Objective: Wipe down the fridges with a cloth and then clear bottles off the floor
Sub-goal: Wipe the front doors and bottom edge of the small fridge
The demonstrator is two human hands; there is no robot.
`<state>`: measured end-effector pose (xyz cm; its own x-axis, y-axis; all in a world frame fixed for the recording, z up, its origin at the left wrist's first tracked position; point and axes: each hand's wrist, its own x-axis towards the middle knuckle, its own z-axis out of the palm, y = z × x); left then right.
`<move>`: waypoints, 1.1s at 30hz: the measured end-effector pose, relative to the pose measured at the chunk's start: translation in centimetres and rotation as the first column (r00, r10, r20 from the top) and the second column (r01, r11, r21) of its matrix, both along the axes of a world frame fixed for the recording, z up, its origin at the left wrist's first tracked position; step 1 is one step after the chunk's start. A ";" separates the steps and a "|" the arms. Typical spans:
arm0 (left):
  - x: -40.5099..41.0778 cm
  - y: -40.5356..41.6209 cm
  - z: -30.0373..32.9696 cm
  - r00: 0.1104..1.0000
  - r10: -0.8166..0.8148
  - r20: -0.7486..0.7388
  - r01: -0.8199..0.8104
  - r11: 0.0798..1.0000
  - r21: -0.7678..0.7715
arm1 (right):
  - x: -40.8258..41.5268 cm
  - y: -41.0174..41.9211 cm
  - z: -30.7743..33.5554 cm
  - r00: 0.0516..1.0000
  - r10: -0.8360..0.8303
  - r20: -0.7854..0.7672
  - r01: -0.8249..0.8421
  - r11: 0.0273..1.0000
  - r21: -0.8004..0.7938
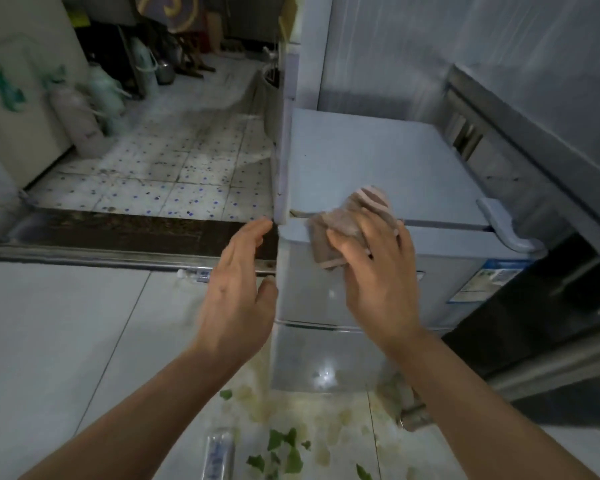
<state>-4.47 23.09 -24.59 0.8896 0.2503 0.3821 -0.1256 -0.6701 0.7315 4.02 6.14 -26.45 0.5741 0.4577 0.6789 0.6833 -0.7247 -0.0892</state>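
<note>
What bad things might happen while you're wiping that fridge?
1. A bottle lies on the floor near the feet; stepping back might mean rolling on it.
2. Green scraps litter the tiles and look slippery.
3. The right hand presses the cloth near the fridge door gap; fingers might get pinched.

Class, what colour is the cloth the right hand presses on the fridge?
Brownish-pink with paler stripes, the cloth shows in the head view.
</note>
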 end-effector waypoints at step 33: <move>5.4 -2.7 -12.4 0.830 -0.018 0.557 -0.351 0.759 0.548 | 4.6 -15.0 -16.9 0.931 -0.296 0.215 0.253 0.946 0.204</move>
<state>0.90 20.43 -37.03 0.4855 -0.0744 0.8711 -0.1854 -0.9825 0.0194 8.57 -8.85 -43.33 0.4713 0.1713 0.8652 0.4760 -0.8753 -0.0860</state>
